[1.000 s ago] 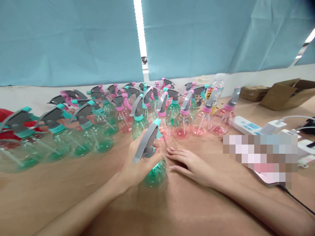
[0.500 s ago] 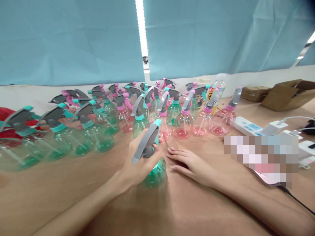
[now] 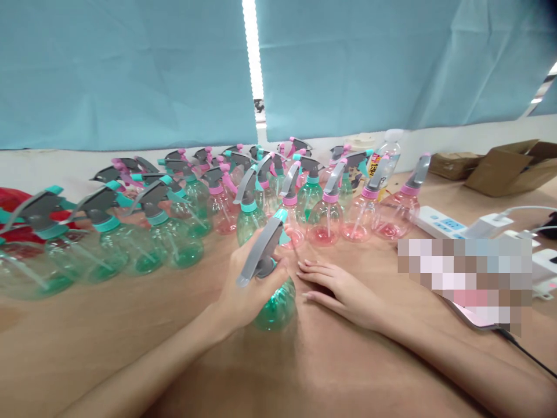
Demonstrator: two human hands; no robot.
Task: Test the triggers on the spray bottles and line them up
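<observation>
My left hand (image 3: 248,290) is wrapped round the neck of a green spray bottle (image 3: 275,310), which stands upright in front of me. The bottle's grey trigger head (image 3: 263,249) with a turquoise nozzle shows above my fingers; its collar is largely covered by the hand. Flat on the table, my right hand (image 3: 339,290) lies just right of the bottle with its fingers stretched out and holds nothing. Close behind the held bottle are another green spray bottle (image 3: 248,223) and a pink spray bottle (image 3: 324,226).
Several green spray bottles (image 3: 174,244) line the left, with more pink and green ones behind. To the right lie a pixelated phone-like object (image 3: 474,319) with a cable, a white power strip (image 3: 439,223) with chargers, and cardboard boxes (image 3: 505,171). A clear bottle (image 3: 391,154) stands behind.
The view has shifted very slightly. My left hand keeps its hold on the green spray bottle, its fingertips now less visible beside the nozzle; my right hand stays put.
</observation>
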